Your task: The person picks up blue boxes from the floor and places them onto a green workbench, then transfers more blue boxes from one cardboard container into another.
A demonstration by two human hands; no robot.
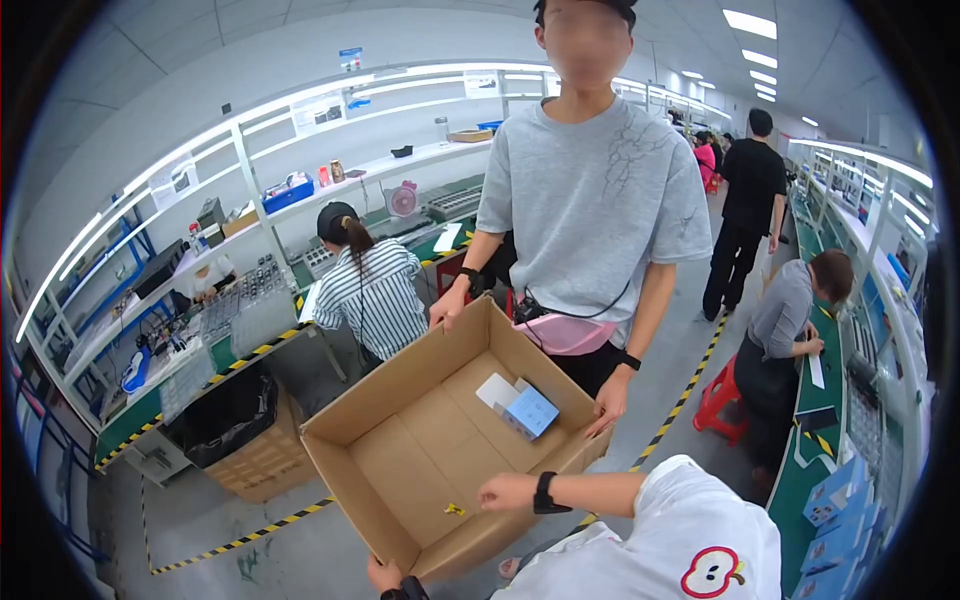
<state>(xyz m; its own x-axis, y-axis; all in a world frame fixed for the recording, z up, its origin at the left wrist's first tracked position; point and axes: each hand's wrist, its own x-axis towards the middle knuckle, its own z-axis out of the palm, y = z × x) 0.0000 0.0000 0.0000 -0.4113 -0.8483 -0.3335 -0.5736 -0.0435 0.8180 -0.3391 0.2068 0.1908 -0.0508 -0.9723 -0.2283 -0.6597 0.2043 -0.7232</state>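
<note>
An open cardboard box (pixel 430 440) is tilted between me and a co-worker in a grey T-shirt. My left hand (pixel 383 573) grips its near left corner; the fingers are partly hidden. Over the box's near side, my right hand (pixel 508 492) has curled fingers, and whatever they may hold is hidden. A small yellow item (pixel 454 509) lies on the box floor just beside that hand. At the far right inside stands a small light-blue carton (pixel 530 412) with its white flap open. The co-worker's hands (pixel 448 306) hold the box's far left and right edges.
A bin lined with a black bag (pixel 235 425) stands at left, by a workbench where a person in a striped shirt (pixel 368 285) sits. At right are a red stool (pixel 719 400), a seated person, and light-blue cartons (pixel 835 492) on a green bench. Striped tape marks the floor.
</note>
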